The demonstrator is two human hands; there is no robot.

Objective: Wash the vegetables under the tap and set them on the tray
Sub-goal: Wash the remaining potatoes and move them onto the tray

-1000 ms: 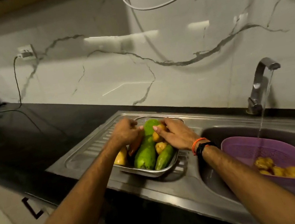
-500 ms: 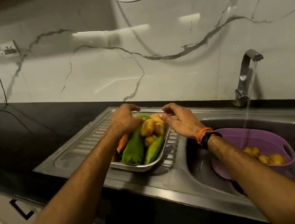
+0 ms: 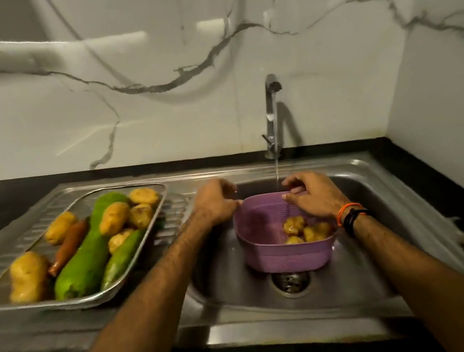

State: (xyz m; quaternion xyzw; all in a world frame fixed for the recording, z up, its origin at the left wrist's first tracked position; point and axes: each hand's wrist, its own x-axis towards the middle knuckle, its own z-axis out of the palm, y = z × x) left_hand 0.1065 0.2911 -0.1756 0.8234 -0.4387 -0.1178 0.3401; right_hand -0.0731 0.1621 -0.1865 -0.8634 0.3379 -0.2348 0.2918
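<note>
Hands have left the steel tray [image 3: 157,216] for the sink: left hand [image 3: 216,201] and right hand [image 3: 312,194] now pinch the purple colander's [image 3: 287,254] far rim under the running tap [image 3: 272,113]. Remaining potatoes [image 3: 305,229] inside likely get rinsed next; washed vegetables [image 3: 84,255] lie on the tray.

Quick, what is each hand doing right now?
Left hand: pinching the rim of the purple basket.
Right hand: pinching the basket's far rim.

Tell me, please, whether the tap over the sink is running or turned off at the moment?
Running. A thin stream of water falls from the tap toward the back rim of the purple basket in the sink.
</note>
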